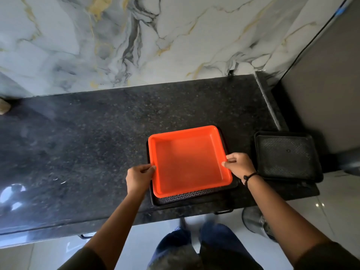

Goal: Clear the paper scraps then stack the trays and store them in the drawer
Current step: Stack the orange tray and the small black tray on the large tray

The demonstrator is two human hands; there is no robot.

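An orange tray sits inside a larger black patterned tray on the dark granite counter. My left hand grips the orange tray's left rim, and my right hand grips its right rim. The orange tray is empty, with no paper scraps visible in it. A second black tray lies to the right on the counter's end, partly over the edge.
A marble wall backs the counter. A metal bin stands on the floor below the counter's right end. Drawer handles show under the front edge. A grey panel stands at the right.
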